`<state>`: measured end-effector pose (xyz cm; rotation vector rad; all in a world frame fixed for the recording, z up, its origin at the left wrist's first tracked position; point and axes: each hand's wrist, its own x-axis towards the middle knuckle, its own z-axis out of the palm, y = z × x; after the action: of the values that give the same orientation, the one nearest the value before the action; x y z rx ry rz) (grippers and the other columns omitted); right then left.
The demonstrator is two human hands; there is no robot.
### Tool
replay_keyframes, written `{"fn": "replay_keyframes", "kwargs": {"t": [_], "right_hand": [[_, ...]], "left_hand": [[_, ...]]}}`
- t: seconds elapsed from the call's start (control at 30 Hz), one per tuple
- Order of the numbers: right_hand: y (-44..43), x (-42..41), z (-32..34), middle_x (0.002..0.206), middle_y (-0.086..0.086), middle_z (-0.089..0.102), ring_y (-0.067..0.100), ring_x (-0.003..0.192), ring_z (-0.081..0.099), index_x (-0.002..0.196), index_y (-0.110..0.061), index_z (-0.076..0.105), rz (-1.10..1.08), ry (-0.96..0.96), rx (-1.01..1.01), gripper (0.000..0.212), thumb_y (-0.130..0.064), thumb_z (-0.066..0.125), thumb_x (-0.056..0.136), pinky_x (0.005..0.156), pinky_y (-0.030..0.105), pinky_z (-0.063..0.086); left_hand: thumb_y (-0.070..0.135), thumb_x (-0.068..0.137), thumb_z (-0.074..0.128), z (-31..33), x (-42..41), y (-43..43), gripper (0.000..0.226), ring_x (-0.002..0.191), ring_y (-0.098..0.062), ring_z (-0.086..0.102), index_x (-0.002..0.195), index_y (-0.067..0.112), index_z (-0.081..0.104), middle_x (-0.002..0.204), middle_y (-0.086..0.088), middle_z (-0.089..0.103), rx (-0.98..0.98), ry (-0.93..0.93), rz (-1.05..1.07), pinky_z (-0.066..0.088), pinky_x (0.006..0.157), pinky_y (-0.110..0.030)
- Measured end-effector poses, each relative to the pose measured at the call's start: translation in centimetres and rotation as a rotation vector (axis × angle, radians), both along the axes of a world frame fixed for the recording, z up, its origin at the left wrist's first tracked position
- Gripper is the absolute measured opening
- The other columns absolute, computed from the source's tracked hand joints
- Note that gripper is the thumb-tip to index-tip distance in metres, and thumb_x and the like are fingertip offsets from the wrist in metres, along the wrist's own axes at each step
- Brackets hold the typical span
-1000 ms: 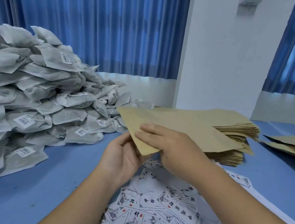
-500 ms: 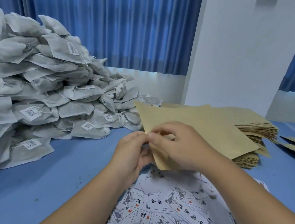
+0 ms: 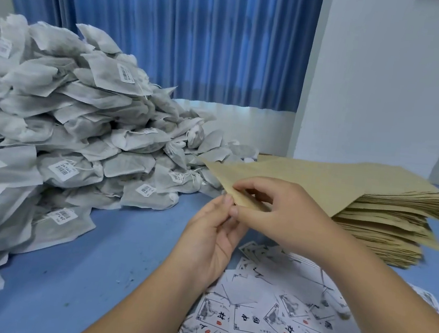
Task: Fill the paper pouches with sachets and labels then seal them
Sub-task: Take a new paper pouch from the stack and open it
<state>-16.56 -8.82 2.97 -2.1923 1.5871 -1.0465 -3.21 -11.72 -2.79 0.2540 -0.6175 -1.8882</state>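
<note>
I hold one brown paper pouch (image 3: 318, 182) above the blue table, its near corner pinched between both hands. My left hand (image 3: 210, 244) grips the corner from below with thumb and fingertips. My right hand (image 3: 276, 210) holds the same edge from above. The pouch's far end lies over a tall stack of brown pouches (image 3: 387, 228) at the right. A big heap of white sachets (image 3: 59, 130) with barcode stickers fills the left. Loose printed labels (image 3: 270, 327) are scattered under my forearms.
Blue table surface (image 3: 107, 263) shows between the sachet heap and the labels. Blue curtains (image 3: 174, 28) and a white wall pillar (image 3: 383, 84) stand behind the table. More brown paper lies at the far right edge.
My view has shifted left and closer. Both hands have drawn together on the pouch's near corner, and my right fingers have moved to its edge.
</note>
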Motion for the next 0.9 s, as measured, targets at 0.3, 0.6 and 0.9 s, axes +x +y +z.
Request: {"fn": "replay_keyframes", "kwargs": {"t": [0.3,0.6,0.9], "right_hand": [[-0.1,0.0,0.1,0.095,-0.015,0.072,-0.005,0.092,0.064,0.1,-0.023,0.073,-0.037,-0.089,0.017,0.02,-0.022,0.068,0.08,0.092,0.026,0.051],[0.1,0.8,0.2,0.074,-0.006,0.069,0.01,0.07,0.065,0.075,-0.022,0.072,-0.253,0.077,0.015,0.021,-0.043,0.068,0.08,0.065,0.029,0.054],[1.0,1.2,1.0,0.065,0.009,0.061,0.027,0.068,0.055,0.065,-0.009,0.064,-0.351,0.302,-0.124,0.024,-0.018,0.052,0.083,0.057,0.035,0.048]], "left_hand": [[0.007,0.075,0.065,-0.3,-0.3,0.1,0.02,0.091,-0.022,0.072,0.092,0.0,0.074,0.103,-0.021,0.071,-0.082,-0.138,0.034,0.058,0.071,-0.028],[0.0,0.087,0.058,-0.9,-1.6,0.5,0.008,0.089,-0.031,0.069,0.089,-0.003,0.066,0.09,-0.022,0.071,-0.226,-0.503,0.176,0.057,0.086,-0.036],[-0.001,0.077,0.054,-0.9,-2.0,0.9,0.015,0.043,-0.009,0.039,0.07,0.009,0.045,0.05,0.002,0.04,-0.098,-0.467,0.187,0.058,0.08,-0.047]]}}
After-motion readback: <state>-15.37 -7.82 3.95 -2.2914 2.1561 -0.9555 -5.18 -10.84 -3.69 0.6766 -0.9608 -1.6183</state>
